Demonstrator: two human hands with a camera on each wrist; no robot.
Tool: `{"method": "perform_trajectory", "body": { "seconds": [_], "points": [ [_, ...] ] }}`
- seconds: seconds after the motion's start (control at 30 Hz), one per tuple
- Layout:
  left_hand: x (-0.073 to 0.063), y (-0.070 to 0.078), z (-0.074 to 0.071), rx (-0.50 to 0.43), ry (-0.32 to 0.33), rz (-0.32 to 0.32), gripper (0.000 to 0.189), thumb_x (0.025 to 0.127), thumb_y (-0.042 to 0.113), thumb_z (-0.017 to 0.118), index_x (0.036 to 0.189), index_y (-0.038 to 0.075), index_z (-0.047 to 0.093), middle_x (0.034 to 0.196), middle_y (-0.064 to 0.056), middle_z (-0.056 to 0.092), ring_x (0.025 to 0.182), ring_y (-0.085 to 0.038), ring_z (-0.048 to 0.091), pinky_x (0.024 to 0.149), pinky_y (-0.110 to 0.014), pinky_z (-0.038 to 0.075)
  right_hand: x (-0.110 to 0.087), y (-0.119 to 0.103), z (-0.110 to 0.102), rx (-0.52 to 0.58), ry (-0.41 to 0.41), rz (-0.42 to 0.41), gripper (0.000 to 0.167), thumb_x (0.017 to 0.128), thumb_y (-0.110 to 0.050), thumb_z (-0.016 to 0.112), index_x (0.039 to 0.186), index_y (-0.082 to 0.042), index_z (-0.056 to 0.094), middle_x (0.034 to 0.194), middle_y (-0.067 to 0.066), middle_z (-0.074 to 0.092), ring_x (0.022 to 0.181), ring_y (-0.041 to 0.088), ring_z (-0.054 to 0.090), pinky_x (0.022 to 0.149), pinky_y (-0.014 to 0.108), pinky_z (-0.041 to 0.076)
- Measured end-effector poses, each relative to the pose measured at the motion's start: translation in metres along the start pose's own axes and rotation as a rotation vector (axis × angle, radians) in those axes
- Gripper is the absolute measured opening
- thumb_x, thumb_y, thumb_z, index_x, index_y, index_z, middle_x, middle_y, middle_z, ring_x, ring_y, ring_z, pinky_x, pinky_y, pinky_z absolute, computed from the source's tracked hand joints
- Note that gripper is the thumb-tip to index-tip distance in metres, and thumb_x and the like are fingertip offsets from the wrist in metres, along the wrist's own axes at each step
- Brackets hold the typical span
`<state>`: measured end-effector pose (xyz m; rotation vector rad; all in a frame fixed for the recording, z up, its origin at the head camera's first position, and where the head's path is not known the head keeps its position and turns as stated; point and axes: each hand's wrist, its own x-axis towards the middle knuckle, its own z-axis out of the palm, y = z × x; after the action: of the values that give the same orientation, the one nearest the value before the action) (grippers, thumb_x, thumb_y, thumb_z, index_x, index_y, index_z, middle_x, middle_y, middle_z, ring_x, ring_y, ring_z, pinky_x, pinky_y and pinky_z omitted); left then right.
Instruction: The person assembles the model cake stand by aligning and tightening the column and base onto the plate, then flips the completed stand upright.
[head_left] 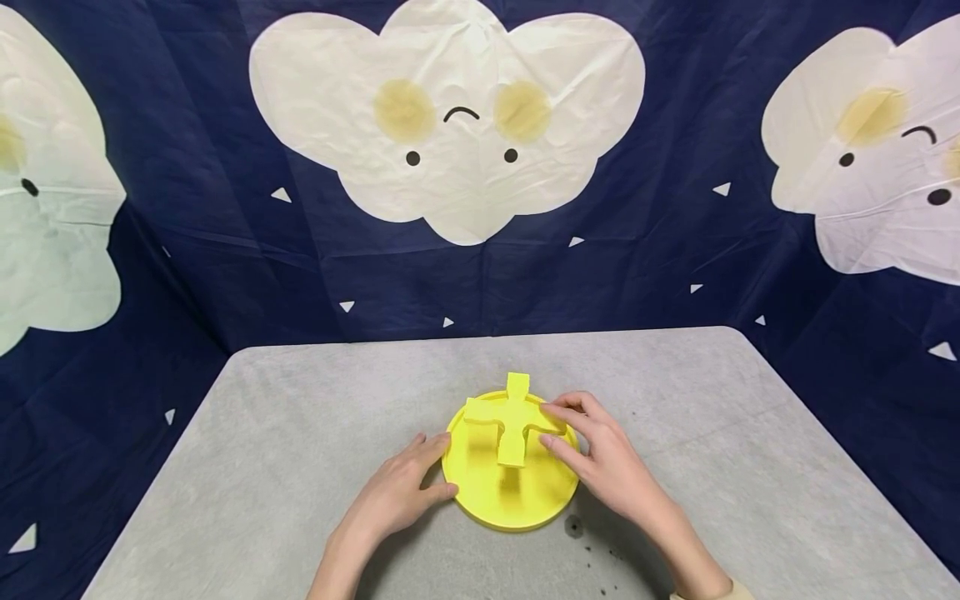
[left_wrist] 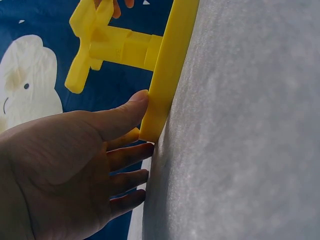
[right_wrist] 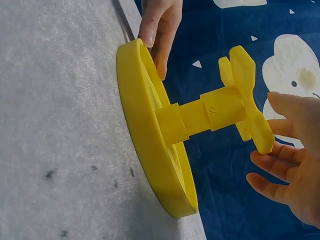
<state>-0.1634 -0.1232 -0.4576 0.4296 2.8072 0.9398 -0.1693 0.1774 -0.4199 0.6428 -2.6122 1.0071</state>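
Observation:
A round, shallow yellow base with a raised rim lies flat on the table. From its middle rises a stepped yellow stem, marked with what looks like "35". On top of the stem sits a yellow four-armed cross handle. My left hand rests at the left side of the base, thumb and fingertips touching the rim, fingers fairly straight. The thumb and forefinger of my right hand pinch the right-hand arm of the cross; its other fingers hang loosely below in the right wrist view.
The grey tabletop has a few dark spots to the right of the base. Behind and at both sides hangs a dark blue cloth printed with white clouds and small triangles.

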Motion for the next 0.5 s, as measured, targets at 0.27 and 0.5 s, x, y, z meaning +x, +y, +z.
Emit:
{"method": "perform_trajectory", "body": {
  "seconds": [0.27, 0.5],
  "points": [
    [0.0006, -0.0003, 0.0002, 0.005, 0.004, 0.002, 0.071, 0.092, 0.035, 0.076, 0.152, 0.008, 0.051, 0.158, -0.01, 0.051, 0.153, -0.041, 0.036, 0.123, -0.063, 0.033, 0.0007, -0.0005, 0.0001, 0.051, 0.03, -0.033, 0.025, 0.1, -0.025, 0.069, 0.123, -0.021, 0.075, 0.102, -0.015, 0.071, 0.084, 0.001, 0.059, 0.068, 0.022, 0.053],
    [0.001, -0.0004, 0.0003, -0.001, -0.007, -0.011, 0.071, 0.092, 0.036, 0.076, 0.153, 0.009, 0.05, 0.159, -0.01, 0.05, 0.154, -0.04, 0.035, 0.123, -0.063, 0.033, 0.0006, -0.001, 0.0011, 0.025, 0.132, -0.092, 0.033, 0.088, -0.012, 0.081, 0.12, -0.016, 0.076, 0.107, -0.006, 0.068, 0.098, 0.01, 0.061, 0.078, 0.027, 0.056]
  ]
}}
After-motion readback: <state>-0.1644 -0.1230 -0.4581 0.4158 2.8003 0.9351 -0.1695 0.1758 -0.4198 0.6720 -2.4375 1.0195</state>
